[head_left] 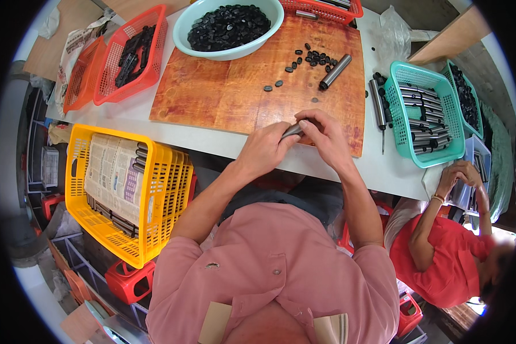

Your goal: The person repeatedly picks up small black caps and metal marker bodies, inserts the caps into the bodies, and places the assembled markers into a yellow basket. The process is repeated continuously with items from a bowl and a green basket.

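Near the front edge of the wooden board (pixel 212 106), my left hand (pixel 262 150) is closed around a short grey metal tube (pixel 293 131). My right hand (pixel 327 140) grips the tube's other end, its fingers covering that end. Farther out on the board lies another metal tube (pixel 337 70) with a black end. Beside it are several small black oval plugs (pixel 318 58), a few scattered toward the middle. At the back stands a pale green bowl (pixel 180 35) heaped with more black pieces.
A yellow crate (pixel 149 229) with newspaper and tubes stands at left. Red baskets (pixel 100 94) with black parts sit at the back left. At right are a teal basket (pixel 404 146) of tubes and a loose tube (pixel 377 103). A person in red (pixel 436 258) works at lower right.
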Tool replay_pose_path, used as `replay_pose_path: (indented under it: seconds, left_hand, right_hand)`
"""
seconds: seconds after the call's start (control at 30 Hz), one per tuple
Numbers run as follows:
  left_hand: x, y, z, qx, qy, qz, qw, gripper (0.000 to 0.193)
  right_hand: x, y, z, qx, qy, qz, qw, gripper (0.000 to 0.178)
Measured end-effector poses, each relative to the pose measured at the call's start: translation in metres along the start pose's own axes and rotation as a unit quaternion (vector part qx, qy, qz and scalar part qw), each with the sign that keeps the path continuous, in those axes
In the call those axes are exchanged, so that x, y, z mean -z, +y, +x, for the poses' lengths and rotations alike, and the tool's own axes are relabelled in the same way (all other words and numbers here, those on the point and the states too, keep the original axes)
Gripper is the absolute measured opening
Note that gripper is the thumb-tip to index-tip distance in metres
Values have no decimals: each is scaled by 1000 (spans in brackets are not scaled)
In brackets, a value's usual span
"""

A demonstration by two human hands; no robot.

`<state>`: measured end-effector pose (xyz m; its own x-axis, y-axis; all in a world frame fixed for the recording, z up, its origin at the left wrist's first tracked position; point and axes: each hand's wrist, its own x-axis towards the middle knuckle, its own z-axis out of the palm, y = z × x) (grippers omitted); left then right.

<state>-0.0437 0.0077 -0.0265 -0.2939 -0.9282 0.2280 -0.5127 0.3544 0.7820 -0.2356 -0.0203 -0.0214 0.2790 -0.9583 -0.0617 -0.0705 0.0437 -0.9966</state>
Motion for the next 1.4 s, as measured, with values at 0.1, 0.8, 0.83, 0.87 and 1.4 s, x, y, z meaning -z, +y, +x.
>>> replay_pose_path:
  seconds: [0.1,0.8,0.83,0.87,1.4]
  left_hand:
    - [-2,-18,13,-84,31,104,991,32]
    - [-2,-42,44,-131,67,157,977,25]
    - [-1,-43,44,-122,58,150,979,24]
    - [-1,-46,44,-113,50,143,982,23]
    - [7,-43,57,-68,4,128,989,22]
  right_hand:
    - [10,7,16,28,9,-87,996,24]
    - [25,29,54,-15,-14,-151,988,27]
    - [25,28,53,-14,-15,-152,988,27]
    - [26,29,54,-3,-18,-154,988,27]
    - [-24,21,121,25,129,-484,865,22]
